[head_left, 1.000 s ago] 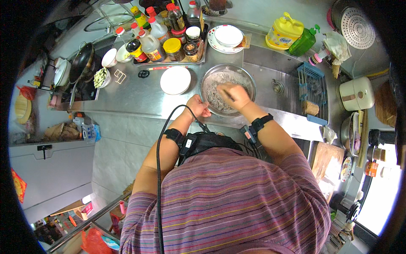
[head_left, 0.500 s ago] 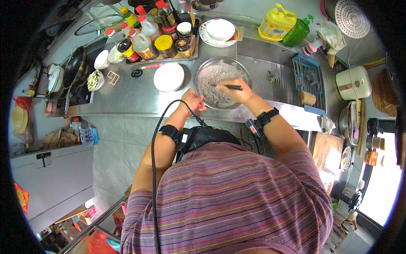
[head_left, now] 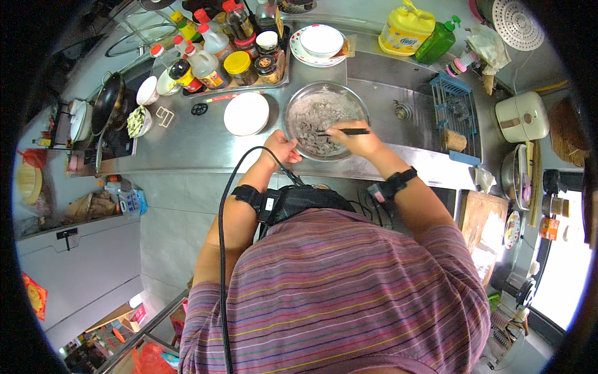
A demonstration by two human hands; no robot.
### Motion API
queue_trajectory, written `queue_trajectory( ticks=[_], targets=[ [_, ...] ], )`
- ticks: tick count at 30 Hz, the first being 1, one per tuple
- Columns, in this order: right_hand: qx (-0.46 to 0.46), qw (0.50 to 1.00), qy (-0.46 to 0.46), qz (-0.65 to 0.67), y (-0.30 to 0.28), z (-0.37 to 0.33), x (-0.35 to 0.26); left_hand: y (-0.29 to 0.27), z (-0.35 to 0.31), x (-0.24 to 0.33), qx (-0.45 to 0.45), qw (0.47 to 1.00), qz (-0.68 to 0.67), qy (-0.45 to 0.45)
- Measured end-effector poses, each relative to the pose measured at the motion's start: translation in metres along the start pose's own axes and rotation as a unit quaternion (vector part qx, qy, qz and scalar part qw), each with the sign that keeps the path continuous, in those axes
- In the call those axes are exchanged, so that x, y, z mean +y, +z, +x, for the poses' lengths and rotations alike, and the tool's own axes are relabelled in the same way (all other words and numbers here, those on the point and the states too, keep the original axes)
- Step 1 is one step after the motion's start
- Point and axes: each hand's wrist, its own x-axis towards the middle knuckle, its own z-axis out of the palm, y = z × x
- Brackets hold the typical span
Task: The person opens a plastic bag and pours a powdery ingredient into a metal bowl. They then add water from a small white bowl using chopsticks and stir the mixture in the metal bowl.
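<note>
A round metal basin (head_left: 359,103) on the steel counter holds a crumbly, greyish flour mixture (head_left: 319,113). My right hand (head_left: 357,139) is closed around dark chopsticks (head_left: 356,131), whose tips are down in the mixture. At the basin's near left rim, my left hand (head_left: 281,148) has its fingers against the edge, gripping it. Just left of the basin lies a white plate (head_left: 246,114).
Behind stands a tray of sauce bottles and jars (head_left: 240,67), beside stacked dishes (head_left: 321,41). The sink (head_left: 389,93) with a blue rack (head_left: 458,112) is on the right. A wok (head_left: 109,106) and small bowls (head_left: 147,91) sit left.
My right hand has shifted slightly down and right with the chopsticks, which now lie flatter. The mixture looks clumpier near their tips. My left hand stays at the rim.
</note>
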Motion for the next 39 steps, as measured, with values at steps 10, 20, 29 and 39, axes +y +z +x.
queue_trajectory(
  ticks=[10, 20, 29, 39],
  targets=[
    [0.038, 0.999, -0.032, -0.009, 0.005, 0.013, 0.004, -0.003, 0.003, -0.003, 0.008, 1.0, 0.008, 0.009],
    [0.108, 0.988, -0.108, 0.022, 0.027, 0.028, 0.009, -0.005, 0.003, 0.001, 0.04, 0.998, 0.054, -0.023],
    [0.111, 0.994, 0.007, -0.013, -0.023, 0.036, 0.011, -0.008, -0.001, 0.001, 0.029, 0.998, 0.059, -0.004],
    [-0.084, 0.995, 0.047, 0.011, -0.028, 0.022, -0.001, -0.008, -0.003, 0.002, 0.039, 0.998, 0.045, 0.001]
  ],
)
